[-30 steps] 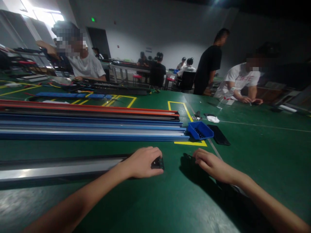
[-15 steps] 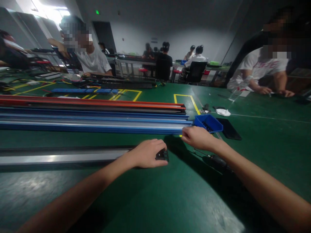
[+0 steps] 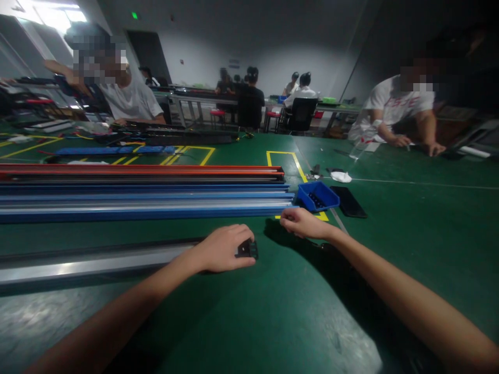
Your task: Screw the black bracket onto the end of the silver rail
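Observation:
My left hand (image 3: 228, 248) is closed over the right end of a long silver-and-black metal profile (image 3: 101, 262) lying on the green table. A black end cap (image 3: 247, 249) shows between its thumb and fingers. To the right and a little farther off, my right hand (image 3: 298, 222) hovers above the table with its fingers curled together; anything in them is too small or hidden to name. Just beyond that hand stands a blue bin (image 3: 317, 197) with small dark parts inside. A thin tool (image 3: 317, 244), perhaps a screwdriver, lies mostly hidden beneath my right forearm.
Blue profiles (image 3: 156, 208) and an orange-edged one (image 3: 156, 170) lie across the table beyond my left hand. A black flat object (image 3: 348, 201) and a white lump (image 3: 340, 177) are past the bin. Co-workers sit across the table, left (image 3: 128, 98) and right (image 3: 401, 106).
My right hand has moved slightly back from the bin toward my left hand. The whole view has shifted a little; my left hand keeps its grip on the profile's end.

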{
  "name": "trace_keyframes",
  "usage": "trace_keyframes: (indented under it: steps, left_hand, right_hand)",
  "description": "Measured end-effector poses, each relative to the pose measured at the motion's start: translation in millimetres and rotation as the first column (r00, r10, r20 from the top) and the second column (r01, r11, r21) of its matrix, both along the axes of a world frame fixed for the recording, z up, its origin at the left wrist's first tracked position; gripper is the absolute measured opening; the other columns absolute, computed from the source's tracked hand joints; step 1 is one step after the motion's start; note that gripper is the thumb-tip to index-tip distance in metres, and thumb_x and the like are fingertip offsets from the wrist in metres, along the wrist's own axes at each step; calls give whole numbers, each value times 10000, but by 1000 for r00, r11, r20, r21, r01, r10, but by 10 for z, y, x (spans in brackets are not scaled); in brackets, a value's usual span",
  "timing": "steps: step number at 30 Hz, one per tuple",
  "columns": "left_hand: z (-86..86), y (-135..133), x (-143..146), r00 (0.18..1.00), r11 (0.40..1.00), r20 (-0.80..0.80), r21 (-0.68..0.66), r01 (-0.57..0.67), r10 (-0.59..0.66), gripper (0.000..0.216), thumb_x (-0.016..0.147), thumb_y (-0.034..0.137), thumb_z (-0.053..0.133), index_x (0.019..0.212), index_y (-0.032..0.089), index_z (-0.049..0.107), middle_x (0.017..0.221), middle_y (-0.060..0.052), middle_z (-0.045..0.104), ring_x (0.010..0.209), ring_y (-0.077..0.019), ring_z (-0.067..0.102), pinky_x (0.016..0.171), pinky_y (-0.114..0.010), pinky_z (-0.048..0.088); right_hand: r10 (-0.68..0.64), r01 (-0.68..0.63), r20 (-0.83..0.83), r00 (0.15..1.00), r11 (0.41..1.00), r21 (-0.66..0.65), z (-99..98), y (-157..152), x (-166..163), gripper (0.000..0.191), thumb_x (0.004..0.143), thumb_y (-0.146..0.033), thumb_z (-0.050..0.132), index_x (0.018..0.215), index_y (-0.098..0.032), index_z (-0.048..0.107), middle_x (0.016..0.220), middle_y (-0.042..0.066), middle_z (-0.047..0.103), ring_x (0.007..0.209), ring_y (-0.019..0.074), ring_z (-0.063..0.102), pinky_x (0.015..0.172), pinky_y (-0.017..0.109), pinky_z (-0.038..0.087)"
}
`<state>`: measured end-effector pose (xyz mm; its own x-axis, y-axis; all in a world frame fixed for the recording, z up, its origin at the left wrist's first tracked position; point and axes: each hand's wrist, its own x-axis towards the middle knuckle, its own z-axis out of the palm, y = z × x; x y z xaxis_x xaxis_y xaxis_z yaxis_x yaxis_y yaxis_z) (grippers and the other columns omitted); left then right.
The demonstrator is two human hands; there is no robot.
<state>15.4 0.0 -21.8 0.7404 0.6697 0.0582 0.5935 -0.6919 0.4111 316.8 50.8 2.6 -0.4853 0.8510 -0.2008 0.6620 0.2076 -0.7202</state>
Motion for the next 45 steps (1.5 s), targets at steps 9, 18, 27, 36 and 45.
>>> trace_keyframes:
  steps: [9,18,27,36,45]
  left_hand:
    - [9,-7,7,1000,1000,-25,5,-3,3,408,960,545,703,1197,223,623,1191,-67,667,1067,-277,661,886,-418,516]
    - [15,-24,19,1000,1000,-23,-8,-9,9,399,968,550,683,1188,222,626,1190,-74,672,1068,-281,660,889,-419,512]
    - [-13,26,13,1000,1000,2,19,6,-6,415,968,558,681,1205,220,632,1201,-71,673,1067,-275,663,880,-401,504]
    - [-21,61,37,1000,998,-11,58,8,-7,404,959,547,689,1180,211,654,1186,-76,688,1058,-276,671,864,-380,503]
    - [-29,84,29,1000,998,-3,62,8,-8,407,953,543,690,1188,212,653,1179,-73,692,1045,-268,674,844,-363,500]
  right_hand:
    - [20,-29,-100,995,996,-86,-45,128,110,153,776,-236,672,917,-185,643,719,-19,689,445,104,596,405,203,434]
    - [79,-93,-95,992,983,-156,-99,179,203,135,711,-259,715,807,-172,751,588,-47,647,431,100,543,401,195,395]
    - [164,-189,-118,979,951,-244,-105,237,298,148,699,-246,702,764,-155,798,627,-15,702,451,97,530,433,206,392]
    - [242,-255,-79,967,919,-302,-242,380,457,226,1014,-365,746,1085,-151,743,983,29,760,728,140,697,639,277,595]
    - [263,-265,-50,963,909,-322,-303,445,512,393,1027,-360,739,1375,-190,670,1408,112,676,1133,267,716,918,458,638]
